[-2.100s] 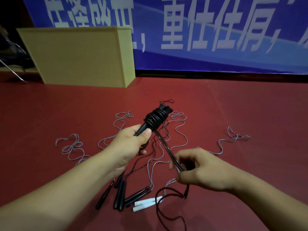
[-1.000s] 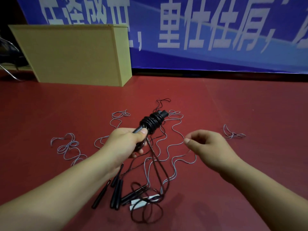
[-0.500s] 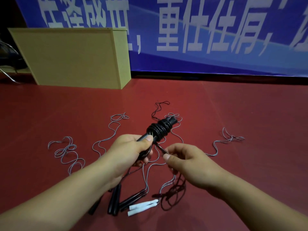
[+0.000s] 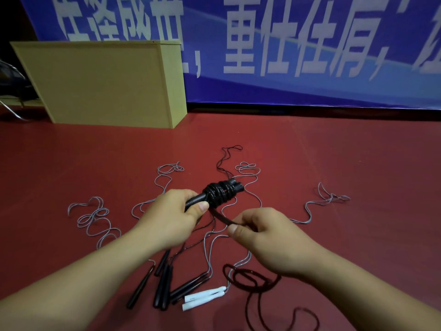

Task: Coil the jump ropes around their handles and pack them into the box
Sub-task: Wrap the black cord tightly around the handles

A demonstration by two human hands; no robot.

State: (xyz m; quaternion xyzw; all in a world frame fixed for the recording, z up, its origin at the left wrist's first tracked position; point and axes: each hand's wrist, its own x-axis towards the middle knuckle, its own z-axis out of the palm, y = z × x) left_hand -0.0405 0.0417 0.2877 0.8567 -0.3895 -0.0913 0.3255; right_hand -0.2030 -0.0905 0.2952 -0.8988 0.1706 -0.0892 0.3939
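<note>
Just right of the wrapped handles point(image 4: 224, 191) gripped by the left hand point(image 4: 171, 220), the right hand point(image 4: 267, 237) pinched the taut rope point(image 4: 220, 217) slanting toward it.

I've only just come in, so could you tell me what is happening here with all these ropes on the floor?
A person is winding a black jump rope around its handles. The left hand grips the handles, and the right hand pinches the loose end of the rope, held taut from the coil. Several uncoiled ropes, with black handles and white handles, lie on the red floor. The tan box stands farther back; nothing visibly packed yet.
</note>
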